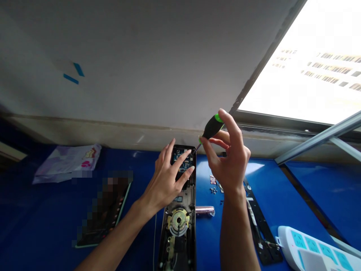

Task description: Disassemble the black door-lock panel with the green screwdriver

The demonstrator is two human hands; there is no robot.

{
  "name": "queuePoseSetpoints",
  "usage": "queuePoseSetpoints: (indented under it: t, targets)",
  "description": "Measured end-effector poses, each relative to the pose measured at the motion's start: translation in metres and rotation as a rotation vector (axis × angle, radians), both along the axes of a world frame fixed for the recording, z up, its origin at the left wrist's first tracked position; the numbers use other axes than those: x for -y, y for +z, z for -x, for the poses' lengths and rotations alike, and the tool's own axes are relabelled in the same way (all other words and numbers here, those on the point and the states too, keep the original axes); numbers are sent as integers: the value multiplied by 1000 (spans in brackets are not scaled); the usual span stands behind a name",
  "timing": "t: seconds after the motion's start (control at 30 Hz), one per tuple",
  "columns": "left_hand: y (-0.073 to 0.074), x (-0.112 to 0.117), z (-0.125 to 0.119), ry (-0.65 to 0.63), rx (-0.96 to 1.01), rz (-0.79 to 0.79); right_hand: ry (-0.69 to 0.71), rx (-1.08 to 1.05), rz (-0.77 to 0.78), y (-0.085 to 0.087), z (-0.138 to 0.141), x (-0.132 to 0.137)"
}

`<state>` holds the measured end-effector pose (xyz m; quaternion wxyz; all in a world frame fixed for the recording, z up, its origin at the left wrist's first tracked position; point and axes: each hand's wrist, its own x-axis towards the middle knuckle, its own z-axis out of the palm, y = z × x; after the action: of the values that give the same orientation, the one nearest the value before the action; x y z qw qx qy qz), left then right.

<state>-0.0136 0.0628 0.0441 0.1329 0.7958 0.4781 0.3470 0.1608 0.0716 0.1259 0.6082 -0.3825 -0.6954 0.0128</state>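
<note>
A long black device housing [180, 201] lies on the blue table, its inner side up. At its far end sits a circuit board [184, 162]; nearer to me is a round metal part [178, 221]. My left hand [172, 173] lies over the far end with fingers spread across the board, hiding part of it. In my right hand [231, 158] is a screwdriver [211, 128] with a black and green handle, held tilted between thumb and fingers. Its tip reaches the board's far right corner; whether it sits in a screw I cannot make out.
Right of the housing are small screws [213, 191], a pink cylinder [205, 211] and a long black panel [262, 229]. A white power strip [313, 248] is at the lower right. A tablet-like object [107, 210] and a plastic packet [69, 162] lie left. A wall [141, 75] rises behind.
</note>
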Motion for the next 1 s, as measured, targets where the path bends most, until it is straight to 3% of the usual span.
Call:
queuePoseSetpoints:
  t: [0.23,0.33,0.53,0.7,1.0]
  targets:
    - [4,1,-1,16,101,140,-81,51,-84,-3,3,-8]
    - [6,0,-2,14,127,130,-118,33,-120,-6,4,-14]
    - [6,-2,1,71,140,141,52,-24,14,-7,-1,-15]
    - [8,-4,6,119,110,185,-3,-24,-51,-7,-1,-14]
    - [25,5,17,398,-168,325,4,-52,-24,-3,0,-11]
